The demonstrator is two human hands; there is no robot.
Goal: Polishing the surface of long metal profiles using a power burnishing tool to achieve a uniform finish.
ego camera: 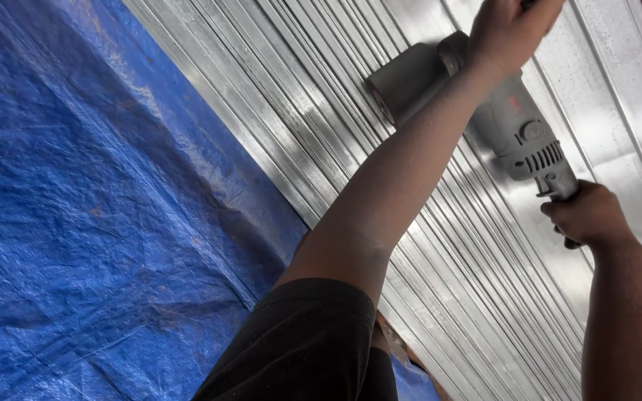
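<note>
A grey angle grinder [518,130] rests with its guarded disc end [404,78] on a bed of long shiny metal bars [313,126]. My left hand [510,30] reaches across at the top and grips the grinder near its head, probably on a side handle that the hand hides. My right hand [587,215] is closed around the rear grip of the grinder at the right. My left arm in a black sleeve [313,345] crosses the middle of the view.
A crinkled blue tarpaulin [91,215] covers the whole left side, its edge running along the metal bars. Wider flat metal sheets [618,96] lie at the upper right.
</note>
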